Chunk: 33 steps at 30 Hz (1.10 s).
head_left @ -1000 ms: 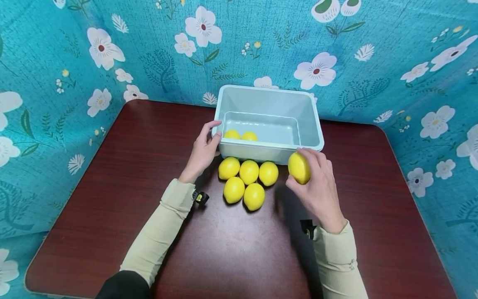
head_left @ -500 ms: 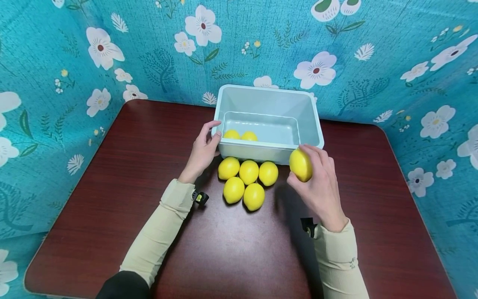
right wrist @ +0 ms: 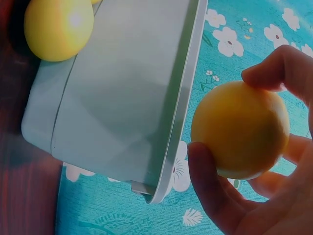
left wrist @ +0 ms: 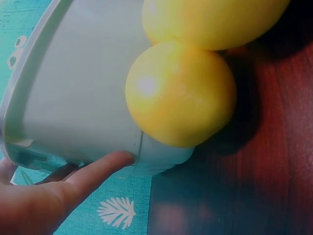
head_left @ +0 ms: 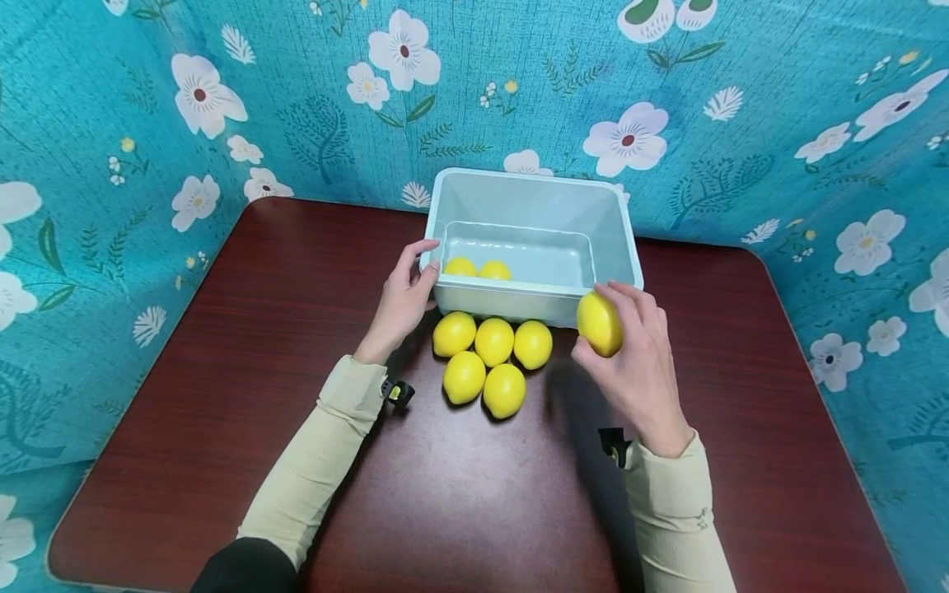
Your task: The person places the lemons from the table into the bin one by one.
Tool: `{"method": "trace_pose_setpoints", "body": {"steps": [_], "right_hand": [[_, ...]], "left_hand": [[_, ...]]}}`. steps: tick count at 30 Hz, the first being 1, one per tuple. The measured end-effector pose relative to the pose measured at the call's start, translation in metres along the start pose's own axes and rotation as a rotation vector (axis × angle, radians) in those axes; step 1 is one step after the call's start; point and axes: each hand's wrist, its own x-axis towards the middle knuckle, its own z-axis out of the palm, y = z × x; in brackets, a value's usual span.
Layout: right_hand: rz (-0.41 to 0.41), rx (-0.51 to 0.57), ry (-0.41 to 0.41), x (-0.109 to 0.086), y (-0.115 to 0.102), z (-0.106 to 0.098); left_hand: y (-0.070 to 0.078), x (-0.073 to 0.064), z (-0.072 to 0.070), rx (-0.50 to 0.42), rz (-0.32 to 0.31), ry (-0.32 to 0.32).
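My right hand (head_left: pixel 641 362) holds a lemon (head_left: pixel 599 324) between thumb and fingertips. In the head view it hangs by the right front corner of a pale blue plastic bin (head_left: pixel 511 301); the right wrist view shows this lemon (right wrist: pixel 239 129) apart from the rim. My left hand (head_left: pixel 403 301) grips the bin's left end at the front corner. The left wrist view has a finger of that hand (left wrist: pixel 44 200) against the lower wall. Two lemons (head_left: pixel 494 270) lie inside the bin at the front left. Several more lemons (head_left: pixel 464 377) sit in two rows before its front wall.
The dark red-brown table (head_left: pixel 474 511) has rounded corners. Blue flowered cloth (head_left: pixel 319 91) hangs behind it and at both sides, close to the bin's back. A small black wrist camera (head_left: pixel 399 393) sits by the left cuff, another camera (head_left: pixel 614 445) by the right.
My right hand has risen slightly in the head view, away from me and a touch to the right, with the lemon still held. The left hand, bin and other lemons have stayed put.
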Motion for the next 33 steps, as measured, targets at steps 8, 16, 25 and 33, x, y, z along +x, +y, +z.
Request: {"method": "trace_pose_setpoints", "body": {"steps": [8,16,25,33], "right_hand": [[-0.007,0.02,0.026,0.004,0.0,-0.002],[-0.003,0.011,0.029,0.009,-0.002,-0.005],[-0.006,-0.005,0.03,0.014,-0.002,-0.008],[-0.008,0.0,0.033,0.019,-0.002,-0.009]], "left_hand": [[0.0,0.0,0.0,0.011,0.007,0.002],[0.002,0.0,0.0,0.006,0.01,0.001],[0.002,0.0,0.001,0.007,0.007,0.004],[0.001,0.0,0.001,0.009,0.003,0.009]]}}
